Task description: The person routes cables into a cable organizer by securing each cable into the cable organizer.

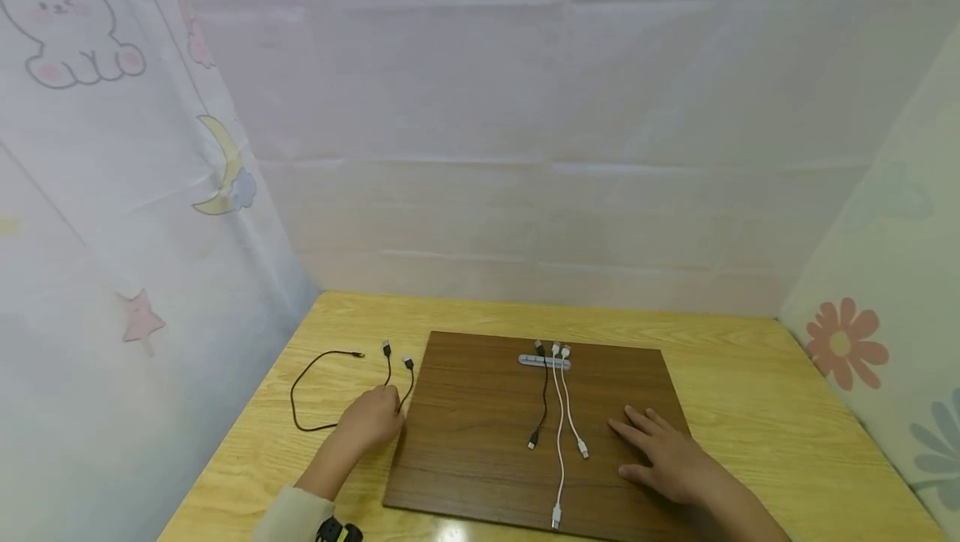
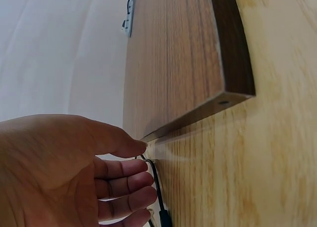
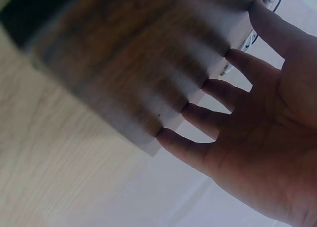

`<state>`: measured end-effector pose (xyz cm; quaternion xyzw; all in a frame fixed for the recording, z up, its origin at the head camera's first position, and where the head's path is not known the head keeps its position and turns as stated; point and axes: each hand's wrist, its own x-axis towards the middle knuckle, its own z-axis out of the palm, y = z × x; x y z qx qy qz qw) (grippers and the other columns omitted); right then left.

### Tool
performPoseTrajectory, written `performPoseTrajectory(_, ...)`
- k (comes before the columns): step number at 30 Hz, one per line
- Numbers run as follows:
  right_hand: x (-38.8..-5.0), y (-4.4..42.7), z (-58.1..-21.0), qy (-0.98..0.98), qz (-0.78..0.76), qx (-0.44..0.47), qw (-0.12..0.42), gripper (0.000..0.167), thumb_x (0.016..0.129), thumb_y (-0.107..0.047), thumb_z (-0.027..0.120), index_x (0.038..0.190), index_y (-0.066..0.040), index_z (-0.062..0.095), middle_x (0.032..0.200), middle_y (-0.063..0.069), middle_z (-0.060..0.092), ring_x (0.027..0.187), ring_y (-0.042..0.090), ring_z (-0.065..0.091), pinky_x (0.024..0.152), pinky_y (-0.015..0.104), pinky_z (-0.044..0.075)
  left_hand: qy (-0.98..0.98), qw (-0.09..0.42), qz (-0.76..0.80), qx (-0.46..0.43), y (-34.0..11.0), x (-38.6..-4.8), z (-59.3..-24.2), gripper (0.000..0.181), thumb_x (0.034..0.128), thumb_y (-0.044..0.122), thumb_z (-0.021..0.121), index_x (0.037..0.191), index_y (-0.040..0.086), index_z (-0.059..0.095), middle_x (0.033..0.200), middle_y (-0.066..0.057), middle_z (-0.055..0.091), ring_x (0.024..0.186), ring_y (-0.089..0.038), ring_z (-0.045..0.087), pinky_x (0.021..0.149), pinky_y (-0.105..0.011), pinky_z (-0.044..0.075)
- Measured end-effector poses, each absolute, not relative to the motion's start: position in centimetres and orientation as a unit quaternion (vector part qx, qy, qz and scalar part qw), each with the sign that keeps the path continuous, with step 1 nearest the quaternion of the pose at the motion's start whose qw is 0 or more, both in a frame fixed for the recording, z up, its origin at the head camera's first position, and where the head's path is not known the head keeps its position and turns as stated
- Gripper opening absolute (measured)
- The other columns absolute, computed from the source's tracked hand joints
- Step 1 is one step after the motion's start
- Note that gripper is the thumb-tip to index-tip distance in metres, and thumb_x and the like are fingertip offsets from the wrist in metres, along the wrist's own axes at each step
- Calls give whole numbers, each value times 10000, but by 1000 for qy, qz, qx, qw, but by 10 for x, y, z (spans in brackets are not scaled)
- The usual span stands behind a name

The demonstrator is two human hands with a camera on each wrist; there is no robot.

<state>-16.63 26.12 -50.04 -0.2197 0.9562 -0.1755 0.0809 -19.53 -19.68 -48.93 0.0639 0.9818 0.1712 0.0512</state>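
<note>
My left hand (image 1: 372, 419) is at the board's left edge, thumb and fingers pinching a thin black cable (image 2: 157, 183). Two black cable ends (image 1: 387, 349) (image 1: 408, 363) lie just beyond that hand. The right hand (image 1: 663, 457) has its fingers spread, fingertips resting on the brown wooden board (image 1: 480, 442); the right wrist view shows the hand (image 3: 247, 113) holding nothing. Near the board's back edge sits a grey cable holder (image 1: 531, 359). One black cable (image 1: 545, 400) and two white cables (image 1: 559, 434) (image 1: 568, 409) run from it toward the front.
A black cable (image 1: 294, 396) curves across the yellow wood-grain table (image 1: 247, 459) left of the board. Pale printed cloth (image 1: 480, 150) hangs behind the table and on both sides.
</note>
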Motion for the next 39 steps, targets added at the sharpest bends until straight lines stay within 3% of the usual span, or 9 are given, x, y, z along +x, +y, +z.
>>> performPoseTrajectory(16, -163, 261, -500, 956, -182, -217, 81, 692, 916, -453, 703, 1477, -94, 515, 1554, 278, 381, 1384, 620, 302, 964, 807, 323, 981, 54, 174, 64, -199, -201, -494, 112, 967, 83, 636, 869, 43, 601, 796, -49, 560, 672, -178, 485, 589, -347, 434)
performPoseTrajectory(29, -164, 262, -503, 955, -183, -221, 79, 691, 916, -448, 704, 1475, -90, 516, 1549, 285, 384, 1375, 629, 305, 962, 807, 323, 985, 61, 156, 40, -195, -206, -504, 157, 983, 100, 611, 982, -55, 635, 809, -97, 596, 684, -206, 545, 596, -375, 486)
performPoseTrajectory(39, -163, 262, -502, 955, -187, -217, 78, 692, 920, -448, 699, 1478, -83, 513, 1549, 293, 378, 1379, 631, 296, 963, 812, 316, 987, 81, 138, 23, -189, -208, -500, 275, 1008, 127, 567, 744, 60, 611, 662, -50, 515, 562, -189, 464, 503, -305, 379)
